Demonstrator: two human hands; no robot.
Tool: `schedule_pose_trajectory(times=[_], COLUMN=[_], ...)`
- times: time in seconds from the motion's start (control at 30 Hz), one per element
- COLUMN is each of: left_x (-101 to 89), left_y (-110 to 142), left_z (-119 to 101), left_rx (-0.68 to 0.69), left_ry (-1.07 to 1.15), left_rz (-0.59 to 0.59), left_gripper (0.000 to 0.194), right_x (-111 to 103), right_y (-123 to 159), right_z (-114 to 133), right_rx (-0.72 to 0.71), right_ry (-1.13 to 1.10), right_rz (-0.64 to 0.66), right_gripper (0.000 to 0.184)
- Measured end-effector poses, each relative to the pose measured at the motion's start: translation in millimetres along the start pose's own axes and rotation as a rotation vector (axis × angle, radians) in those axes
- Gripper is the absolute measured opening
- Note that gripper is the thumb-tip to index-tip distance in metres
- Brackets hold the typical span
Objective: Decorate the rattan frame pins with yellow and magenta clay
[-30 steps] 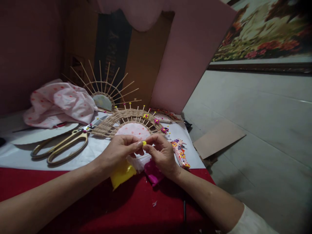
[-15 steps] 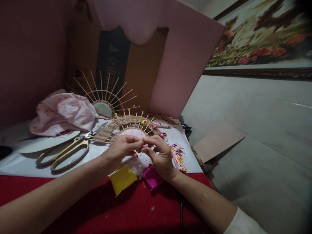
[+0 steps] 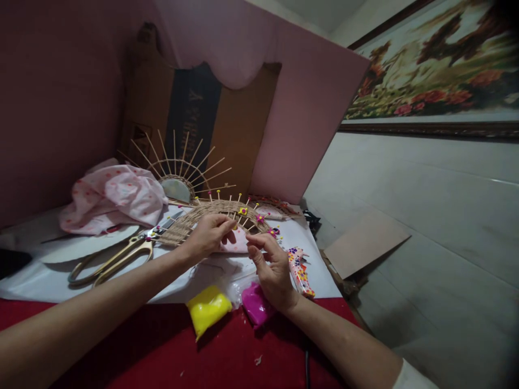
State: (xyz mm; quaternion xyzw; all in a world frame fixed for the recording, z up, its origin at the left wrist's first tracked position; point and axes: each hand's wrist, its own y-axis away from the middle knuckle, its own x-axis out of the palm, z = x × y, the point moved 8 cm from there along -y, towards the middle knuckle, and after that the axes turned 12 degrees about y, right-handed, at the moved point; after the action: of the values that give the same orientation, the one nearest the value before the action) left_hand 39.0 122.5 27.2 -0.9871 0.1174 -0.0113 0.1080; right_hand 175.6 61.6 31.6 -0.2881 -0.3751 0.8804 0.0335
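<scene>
Over the white sheet my left hand (image 3: 211,235) is closed in a pinch, fingertips pointing right; what it holds, if anything, is too small to make out. My right hand (image 3: 272,266) faces it with thumb and index finger curled close together, and any small piece there cannot be made out. A short gap separates the two hands. Just behind them lies a woven half-round piece (image 3: 190,217) with thin sticks tipped in yellow and magenta, and small clay flowers (image 3: 260,218) on its right side. Below the hands are a yellow clay packet (image 3: 208,309) and a magenta clay packet (image 3: 256,305).
Gold-handled scissors (image 3: 117,263) lie left beside pink dotted cloth (image 3: 113,197). An unfinished stick frame (image 3: 184,172) leans against the cardboard (image 3: 239,135). A flower-patterned tool (image 3: 300,275) lies right, near the table edge. Red cloth (image 3: 162,351) covers the front.
The hands, touching at the fingertips before, have come apart; the left has moved up and left. The whole view has shifted slightly.
</scene>
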Motion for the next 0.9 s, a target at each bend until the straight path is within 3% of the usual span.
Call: schedule_pose_trajectory(times=[0.13,0.3,0.6,0.8,0.9], left_x=[-15.8,-21.6,-7.5,13.5,23.1], left_y=[8.1,17.9,22.1,32.2,38.2], left_z=[5.5,4.7,8.7,6.8,14.5], left_rx=[-0.022,0.033,0.015,-0.019,-0.062], left_ry=[0.121,0.05,0.094,-0.037,-0.028], left_rz=[-0.095,-0.089,-0.013,0.102,0.101], left_gripper=[0.023,0.025,0.022,0.048,0.049], right_x=[-0.6,-0.1,0.2,9.0,9.6], right_y=[1.0,1.6,0.8,2.7,4.5], right_z=[2.8,5.9,7.9,9.1,12.8], right_rx=[-0.011,-0.04,-0.09,-0.115,-0.152], right_ry=[0.0,-0.004,0.025,0.038,0.04], right_rz=[-0.001,-0.004,-0.01,0.052,0.051], right_gripper=[0.014,0.013,0.01,0.023,0.011])
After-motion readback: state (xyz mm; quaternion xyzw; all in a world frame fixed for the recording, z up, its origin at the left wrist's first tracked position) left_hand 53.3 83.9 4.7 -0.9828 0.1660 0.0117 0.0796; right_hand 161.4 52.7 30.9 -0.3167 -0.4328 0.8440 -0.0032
